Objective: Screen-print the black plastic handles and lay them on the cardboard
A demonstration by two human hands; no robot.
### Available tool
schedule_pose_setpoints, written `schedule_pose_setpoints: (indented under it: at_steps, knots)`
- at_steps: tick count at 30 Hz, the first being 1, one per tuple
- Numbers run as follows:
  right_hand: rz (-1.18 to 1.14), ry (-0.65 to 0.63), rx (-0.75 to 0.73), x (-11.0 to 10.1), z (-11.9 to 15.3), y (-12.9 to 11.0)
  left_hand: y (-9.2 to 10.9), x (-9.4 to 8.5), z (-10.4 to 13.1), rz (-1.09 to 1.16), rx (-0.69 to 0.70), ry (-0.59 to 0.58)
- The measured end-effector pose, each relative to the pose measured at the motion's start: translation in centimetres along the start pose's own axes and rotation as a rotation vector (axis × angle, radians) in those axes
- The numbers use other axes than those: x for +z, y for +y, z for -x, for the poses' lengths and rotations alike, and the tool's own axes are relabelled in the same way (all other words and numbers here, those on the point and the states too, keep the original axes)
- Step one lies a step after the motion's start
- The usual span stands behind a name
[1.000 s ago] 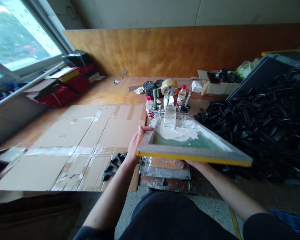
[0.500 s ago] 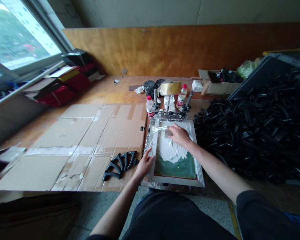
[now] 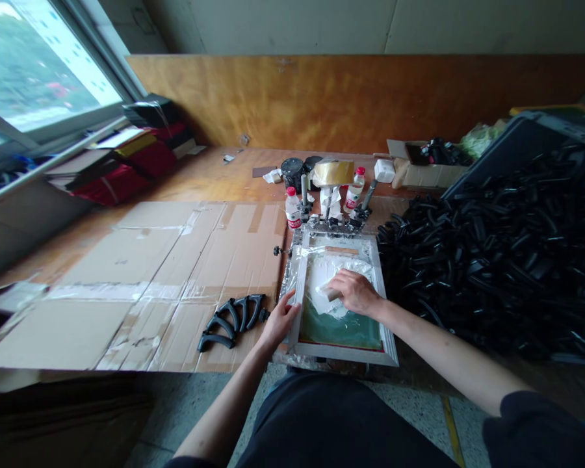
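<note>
A screen-printing frame with a green mesh lies flat in front of me, white ink smeared over its upper and middle part. My right hand is closed around a small squeegee, whose edge is down in the ink near the middle of the mesh. My left hand rests against the frame's left side, fingers apart and gripping nothing. Left of that hand, several black curved plastic handles lie in a row on flattened cardboard.
Behind the frame stand a metal clamp, two red-capped bottles, a dark ink can and a roll of tape. On the right, a large heap of black plastic parts reaches the frame's side. Red bundles lie at the far left.
My right hand has drawn the squeegee toward me, from the far part of the mesh to its middle. A brown strip now shows at the far end. My left hand has stayed in place.
</note>
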State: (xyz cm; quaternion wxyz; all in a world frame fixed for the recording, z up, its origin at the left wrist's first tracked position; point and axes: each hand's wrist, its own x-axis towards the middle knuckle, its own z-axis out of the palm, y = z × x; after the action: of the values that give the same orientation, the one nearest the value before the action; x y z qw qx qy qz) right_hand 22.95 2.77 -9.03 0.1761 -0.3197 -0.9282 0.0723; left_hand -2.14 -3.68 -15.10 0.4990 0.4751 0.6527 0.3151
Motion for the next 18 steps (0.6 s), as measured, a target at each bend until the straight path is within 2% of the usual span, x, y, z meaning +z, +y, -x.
schedule_pose_setpoints:
  at_steps: [2, 5, 7, 10, 12, 14, 16, 18]
  knots:
    - [0.040, 0.061, -0.046, 0.9, 0.9, -0.6, 0.1, 0.0, 0.1, 0.023, -0.007, -0.004]
    - [0.026, 0.012, -0.112, 1.2, 2.4, -1.2, 0.3, 0.1, 0.3, 0.059, -0.019, -0.005]
    - [-0.010, -0.032, -0.052, 0.5, 1.9, -0.9, 0.6, 0.1, 0.4, 0.074, -0.028, -0.008]
    - [-0.013, 0.003, 0.150, -1.2, -1.7, 0.3, 1.8, -0.4, 0.9, 0.102, -0.022, -0.037]
    - [0.021, 0.050, 0.292, -2.7, -4.6, 1.7, 3.2, -1.0, 1.4, 0.132, -0.009, -0.063]
    - [0.038, 0.101, 0.398, -4.7, -6.2, 3.9, 5.2, -1.8, 2.1, 0.197, 0.005, -0.080]
    - [0.022, 0.210, 0.483, -6.9, -5.6, 6.9, 7.7, -2.4, 2.8, 0.269, 0.028, -0.072]
    - [-0.004, 0.357, 0.581, -8.5, -3.2, 10.0, 10.5, -2.9, 3.1, 0.315, 0.098, -0.042]
